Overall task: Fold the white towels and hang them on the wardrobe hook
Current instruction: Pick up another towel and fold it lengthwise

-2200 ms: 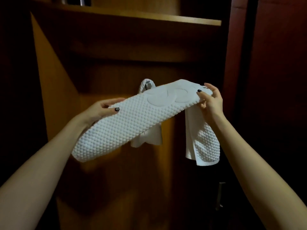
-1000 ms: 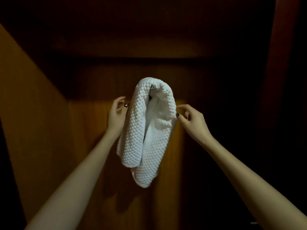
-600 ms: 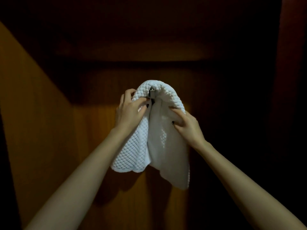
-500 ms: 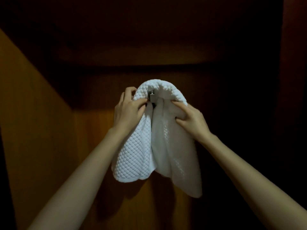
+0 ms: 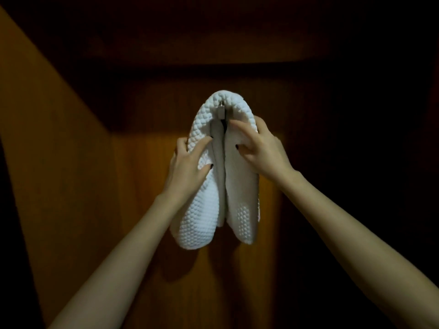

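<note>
Folding looks done here, so we're at the hanging step. The white towel (image 5: 202, 210) is draped over the metal wardrobe hook (image 5: 221, 110), with one half dropping down each side against the wardrobe's wooden back panel (image 5: 147, 186). The left hand (image 5: 187, 162) has its grip closed round the left half, thumb in front and fingers wrapped behind the edge. The right hand (image 5: 261, 150) grips the right half up near the hook, fingers curled into the cloth. There's a smoother layer on the inside, and I can't tell if that's a second towel or just the reverse side. My guess for next: even up the two halves so the weight balances, then let go gently. A lopsided drape would probably slide off.
</note>
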Tool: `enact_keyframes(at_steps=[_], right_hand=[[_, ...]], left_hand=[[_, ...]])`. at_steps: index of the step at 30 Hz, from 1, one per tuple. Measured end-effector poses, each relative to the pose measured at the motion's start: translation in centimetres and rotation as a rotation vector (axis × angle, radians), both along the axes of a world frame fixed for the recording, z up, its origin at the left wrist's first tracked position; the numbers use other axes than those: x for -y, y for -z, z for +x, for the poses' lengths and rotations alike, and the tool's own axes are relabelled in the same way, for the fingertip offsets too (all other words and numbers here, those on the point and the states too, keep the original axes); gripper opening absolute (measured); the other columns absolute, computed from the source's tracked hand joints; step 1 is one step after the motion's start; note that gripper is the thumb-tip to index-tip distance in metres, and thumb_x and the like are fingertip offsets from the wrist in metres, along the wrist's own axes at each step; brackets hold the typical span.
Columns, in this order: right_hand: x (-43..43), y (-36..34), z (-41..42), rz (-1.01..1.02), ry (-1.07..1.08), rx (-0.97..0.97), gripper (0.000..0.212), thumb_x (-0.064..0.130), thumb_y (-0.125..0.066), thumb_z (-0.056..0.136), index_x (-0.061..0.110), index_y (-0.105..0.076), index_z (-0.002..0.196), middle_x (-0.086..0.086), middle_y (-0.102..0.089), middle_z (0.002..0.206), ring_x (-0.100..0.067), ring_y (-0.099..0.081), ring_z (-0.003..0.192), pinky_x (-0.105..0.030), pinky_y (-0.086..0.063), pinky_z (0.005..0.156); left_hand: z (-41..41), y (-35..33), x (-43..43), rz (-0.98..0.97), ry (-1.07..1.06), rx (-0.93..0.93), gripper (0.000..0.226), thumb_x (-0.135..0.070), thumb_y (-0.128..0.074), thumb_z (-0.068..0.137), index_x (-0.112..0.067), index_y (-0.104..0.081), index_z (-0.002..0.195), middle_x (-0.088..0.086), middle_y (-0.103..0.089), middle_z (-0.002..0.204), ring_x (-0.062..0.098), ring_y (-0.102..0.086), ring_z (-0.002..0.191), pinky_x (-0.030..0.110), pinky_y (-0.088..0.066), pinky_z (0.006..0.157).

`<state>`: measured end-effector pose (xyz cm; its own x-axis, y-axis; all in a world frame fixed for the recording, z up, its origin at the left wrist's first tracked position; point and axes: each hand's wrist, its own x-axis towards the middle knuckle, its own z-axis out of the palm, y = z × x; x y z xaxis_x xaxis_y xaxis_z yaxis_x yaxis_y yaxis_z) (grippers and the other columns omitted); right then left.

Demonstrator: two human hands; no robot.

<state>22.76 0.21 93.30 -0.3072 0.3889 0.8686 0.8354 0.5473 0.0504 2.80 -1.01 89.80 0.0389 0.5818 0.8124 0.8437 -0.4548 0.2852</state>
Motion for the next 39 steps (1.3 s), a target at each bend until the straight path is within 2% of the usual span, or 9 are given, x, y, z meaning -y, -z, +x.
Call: enact_keyframes(at_steps=[3,6,14,18,22,25,31,35,39], right_hand=[[0.2,3.8,0.2,-0.056,-0.105,-0.091,0.063,0.029,-0.062,0.091,0.039,-0.035,0.147,-0.005,-0.031,0.15,-0.026,-0.05,0.121,-0.036,-0.051,0.088],[0.4,7.6,0.2,-0.141,-0.148,-0.179,0.061,0.031,-0.062,0.092,0.04,-0.035,0.146,-0.004,-0.032,0.15,-0.025,-0.043,0.132,-0.04,-0.047,0.097],[0.2,16.3,-1.0,-0.27,-0.039,-0.245,0.069,0.009,-0.055,0.092,0.041,-0.026,0.146,-0.009,-0.045,0.142,-0.033,-0.062,0.105,-0.048,-0.056,0.079],[0.6,17.6,-1.4,-0.307,0.043,-0.235,0.06,0.005,-0.051,0.09,0.03,-0.039,0.144,-0.008,-0.053,0.136,-0.034,-0.065,0.086,-0.045,-0.055,0.068],[2.3,17.7,-1.9,-0.341,-0.009,-0.278,0.057,0.006,-0.053,0.09,0.026,-0.042,0.142,-0.006,-0.054,0.135,-0.033,-0.064,0.098,-0.045,-0.055,0.077],[3.2,17.3,-2.0,-0.387,-0.041,-0.293,0.058,0.007,-0.054,0.09,0.028,-0.038,0.142,-0.006,-0.05,0.137,-0.032,-0.063,0.104,-0.049,-0.054,0.082],[6.8,19.4,-1.3,-0.605,-0.131,-0.194,0.078,0.004,-0.057,0.089,0.033,-0.022,0.152,0.0,-0.039,0.151,-0.023,-0.052,0.122,-0.044,-0.051,0.094],[11.1,22.6,0.3,-0.724,0.041,-0.189,0.071,0.013,-0.054,0.094,0.033,-0.021,0.153,-0.002,-0.032,0.156,-0.025,-0.04,0.138,-0.045,-0.042,0.106],[17.8,26.7,2.2,-0.878,0.288,-0.109,0.065,0.029,-0.048,0.1,0.039,-0.013,0.154,-0.008,-0.02,0.161,-0.032,-0.041,0.137,-0.048,-0.045,0.103]], left_hand=[[0.8,2.9,-0.8,-0.097,0.015,0.034,0.058,-0.03,-0.059,0.091,-0.046,-0.032,0.139,0.013,-0.027,0.139,0.039,-0.043,0.119,0.045,-0.042,0.098],[0.5,6.3,-1.4,-0.175,0.018,0.062,0.057,-0.033,-0.055,0.092,-0.053,-0.029,0.138,0.02,-0.027,0.144,0.044,-0.044,0.12,0.05,-0.043,0.099],[1.9,13.8,0.5,-0.195,0.044,0.067,0.051,-0.024,-0.055,0.093,-0.035,-0.038,0.139,0.011,-0.038,0.131,0.034,-0.054,0.108,0.046,-0.049,0.091],[3.9,14.0,1.1,-0.165,-0.03,0.028,0.052,-0.02,-0.055,0.093,-0.029,-0.038,0.141,0.014,-0.038,0.135,0.035,-0.049,0.113,0.043,-0.045,0.092],[5.0,14.2,2.0,-0.164,-0.001,-0.031,0.054,-0.015,-0.054,0.092,-0.026,-0.036,0.142,0.015,-0.033,0.142,0.035,-0.044,0.121,0.041,-0.044,0.094],[4.7,13.6,2.6,-0.235,0.016,-0.097,0.062,-0.013,-0.057,0.09,-0.026,-0.029,0.144,0.014,-0.027,0.144,0.04,-0.049,0.115,0.044,-0.045,0.092],[3.4,13.7,5.6,-0.354,0.048,-0.257,0.079,-0.013,-0.059,0.088,-0.028,-0.01,0.149,0.015,-0.022,0.144,0.042,-0.058,0.097,0.041,-0.047,0.073],[2.9,16.7,9.4,-0.412,0.014,-0.369,0.073,-0.015,-0.054,0.091,-0.018,-0.011,0.15,0.014,-0.017,0.151,0.042,-0.038,0.127,0.05,-0.047,0.09],[3.0,20.7,13.6,-0.46,0.028,-0.54,0.068,-0.025,-0.053,0.092,-0.016,-0.017,0.149,0.014,-0.02,0.153,0.034,-0.024,0.137,0.046,-0.035,0.106]])
